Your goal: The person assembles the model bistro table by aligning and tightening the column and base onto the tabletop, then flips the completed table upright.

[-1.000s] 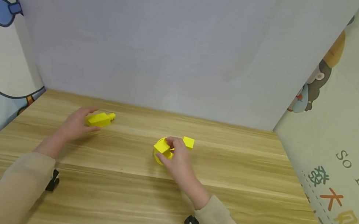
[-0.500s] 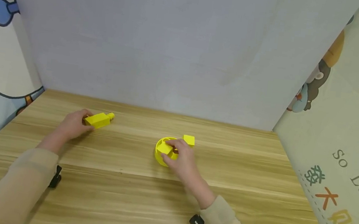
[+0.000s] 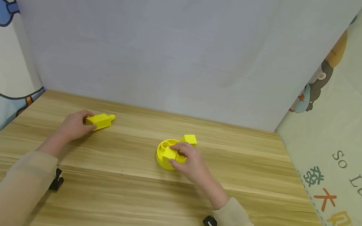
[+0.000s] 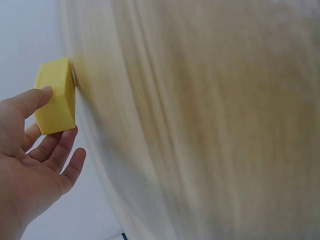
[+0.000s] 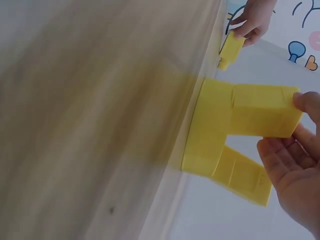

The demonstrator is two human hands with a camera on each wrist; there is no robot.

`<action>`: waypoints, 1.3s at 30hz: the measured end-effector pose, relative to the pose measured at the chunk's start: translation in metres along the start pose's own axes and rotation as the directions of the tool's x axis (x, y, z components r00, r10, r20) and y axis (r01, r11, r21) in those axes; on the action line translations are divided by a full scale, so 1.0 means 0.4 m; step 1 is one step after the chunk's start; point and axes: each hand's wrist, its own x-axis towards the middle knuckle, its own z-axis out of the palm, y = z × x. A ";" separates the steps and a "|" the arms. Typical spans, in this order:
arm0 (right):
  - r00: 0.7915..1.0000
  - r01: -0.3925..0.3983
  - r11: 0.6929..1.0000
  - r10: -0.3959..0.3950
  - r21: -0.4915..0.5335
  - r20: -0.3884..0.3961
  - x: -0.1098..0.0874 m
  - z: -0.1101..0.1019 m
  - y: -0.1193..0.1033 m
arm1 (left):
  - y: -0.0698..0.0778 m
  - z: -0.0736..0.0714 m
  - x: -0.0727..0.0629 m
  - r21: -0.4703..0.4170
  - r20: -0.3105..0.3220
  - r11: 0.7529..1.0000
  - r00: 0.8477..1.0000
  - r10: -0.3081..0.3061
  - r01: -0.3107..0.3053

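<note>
My left hand point(image 3: 77, 126) grips the wide end of a yellow bottle-shaped piece point(image 3: 100, 121), which lies on its side with its narrow knob pointing right. In the left wrist view, thumb and fingers pinch that yellow piece point(image 4: 56, 95) from both sides. Toward the middle, my right hand point(image 3: 195, 167) pinches the top of a yellow block-shaped piece point(image 3: 170, 153). It stands upright at the round yellow holder point(image 3: 159, 159), its lower end meeting the holder point(image 5: 206, 130) in the right wrist view. Another similar yellow piece point(image 3: 190, 139) leans outward from the holder's back right side.
A wood-grain table point(image 3: 117, 202) carries everything. A plain pale backdrop point(image 3: 161, 51) rises behind it, with printed panels point(image 3: 352, 110) at both sides. One round socket point(image 3: 165, 145) shows inside the holder. Black wrist devices point(image 3: 210, 222) sit by the sleeves.
My right hand has shifted right and slightly nearer with its yellow piece, which now stands more upright, exposing a socket in the holder. My left fingers have closed onto the bottle-shaped piece.
</note>
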 end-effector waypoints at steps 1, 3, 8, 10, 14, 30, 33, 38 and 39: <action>1.000 0.029 1.000 -0.029 -0.009 0.008 -0.001 -0.003 0.005 | 0.004 -0.002 -0.002 -0.003 -0.005 1.000 1.000 -0.002 0.002; 0.997 0.072 0.997 -0.071 -0.020 0.031 -0.001 -0.011 0.014 | 0.012 -0.007 -0.004 -0.008 -0.021 1.000 1.000 0.004 -0.004; 0.988 0.122 0.992 -0.118 -0.038 0.099 -0.003 -0.034 0.032 | 0.038 -0.020 -0.011 -0.014 -0.050 1.000 0.999 0.019 -0.020; 0.985 0.123 0.991 -0.116 -0.046 0.130 -0.004 -0.042 0.036 | 0.049 -0.024 -0.014 -0.008 -0.056 1.000 0.998 0.019 -0.020; 0.978 0.114 0.993 -0.107 -0.032 0.181 -0.006 -0.054 0.042 | 0.074 -0.031 -0.022 0.016 -0.064 1.000 0.998 0.028 -0.027; 0.948 0.106 0.982 -0.146 0.155 0.281 0.005 -0.083 0.079 | 0.209 -0.057 -0.059 -0.047 -0.097 0.997 0.994 0.054 -0.059; 0.944 0.124 0.979 -0.167 0.163 0.285 0.008 -0.085 0.085 | 0.241 -0.061 -0.067 -0.061 -0.098 0.997 0.994 0.041 -0.047; 0.942 0.157 0.972 -0.201 0.174 0.269 0.012 -0.082 0.097 | 0.284 -0.058 -0.077 -0.076 -0.117 0.996 0.992 0.040 -0.049; 0.944 0.158 0.971 -0.203 0.180 0.262 0.012 -0.082 0.100 | 0.292 -0.056 -0.079 -0.077 -0.123 0.996 0.992 0.042 -0.052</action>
